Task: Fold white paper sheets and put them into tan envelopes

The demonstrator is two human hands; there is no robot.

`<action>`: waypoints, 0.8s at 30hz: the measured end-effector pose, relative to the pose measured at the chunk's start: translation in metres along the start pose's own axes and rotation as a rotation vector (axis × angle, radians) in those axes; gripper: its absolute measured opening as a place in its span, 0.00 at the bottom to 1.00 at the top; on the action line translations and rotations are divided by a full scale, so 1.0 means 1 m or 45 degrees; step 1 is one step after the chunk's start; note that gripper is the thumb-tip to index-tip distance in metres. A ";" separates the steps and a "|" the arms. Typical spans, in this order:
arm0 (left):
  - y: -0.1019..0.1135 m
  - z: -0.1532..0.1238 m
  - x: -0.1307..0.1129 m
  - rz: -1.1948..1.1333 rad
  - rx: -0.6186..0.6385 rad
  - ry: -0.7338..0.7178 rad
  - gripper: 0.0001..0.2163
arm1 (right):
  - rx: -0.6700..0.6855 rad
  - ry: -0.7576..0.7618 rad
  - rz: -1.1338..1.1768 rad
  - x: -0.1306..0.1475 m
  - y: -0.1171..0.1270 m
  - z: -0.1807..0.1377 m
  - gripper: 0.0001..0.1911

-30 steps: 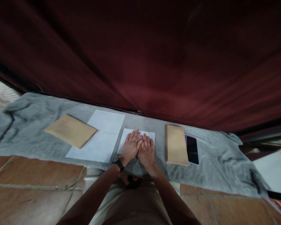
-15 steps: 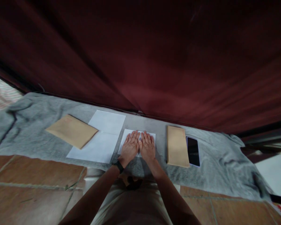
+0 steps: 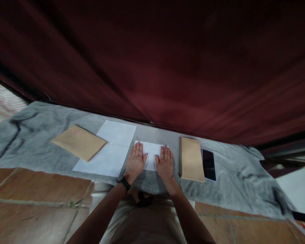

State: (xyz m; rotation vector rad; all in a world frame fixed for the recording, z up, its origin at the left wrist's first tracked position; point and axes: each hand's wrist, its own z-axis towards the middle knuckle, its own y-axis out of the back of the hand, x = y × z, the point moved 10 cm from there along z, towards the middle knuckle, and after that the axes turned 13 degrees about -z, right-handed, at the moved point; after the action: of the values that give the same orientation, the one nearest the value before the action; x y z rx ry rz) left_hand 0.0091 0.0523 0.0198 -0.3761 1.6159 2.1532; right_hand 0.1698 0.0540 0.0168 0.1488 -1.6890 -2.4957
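A small white sheet of paper point(image 3: 150, 156), which looks folded, lies in front of me on a grey cloth. My left hand point(image 3: 136, 162) rests flat on its left edge, fingers stretched away from me and thumb pointing inward. On the right edge lies my right hand point(image 3: 165, 164), also flat with its thumb out. Between the hands the middle of the paper shows. To the left are larger white sheets point(image 3: 109, 156), partly covered by a brown envelope point(image 3: 78, 141). Right of my right hand is a stack of brown envelopes point(image 3: 192, 159).
A phone point(image 3: 208, 164) with a dark screen lies against the envelope stack's right side. The grey cloth point(image 3: 234, 183) is wrinkled at both ends. Behind it hangs a dark red curtain point(image 3: 152, 67). Another white sheet point(image 3: 298, 189) is at the far right, and a tiled floor point(image 3: 40, 183) shows below.
My hands were side by side at the paper's middle. They have slid apart, the left one leftward and the right one rightward, to the paper's two edges.
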 end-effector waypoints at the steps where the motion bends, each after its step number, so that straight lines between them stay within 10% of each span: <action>1: 0.000 0.000 0.000 0.002 -0.001 0.003 0.31 | -0.006 -0.007 -0.007 -0.002 0.001 -0.002 0.31; 17: -0.020 0.002 -0.043 0.065 0.150 -0.163 0.25 | 0.047 -0.067 0.043 -0.013 0.006 -0.005 0.30; 24: -0.025 0.001 -0.041 0.100 0.243 -0.187 0.26 | 0.201 0.110 0.182 0.030 0.000 0.019 0.25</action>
State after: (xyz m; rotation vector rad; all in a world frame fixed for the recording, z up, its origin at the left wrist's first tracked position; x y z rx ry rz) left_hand 0.0575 0.0521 0.0175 -0.0959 1.7578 2.0078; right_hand 0.1376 0.0665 0.0235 0.1433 -1.7934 -2.2224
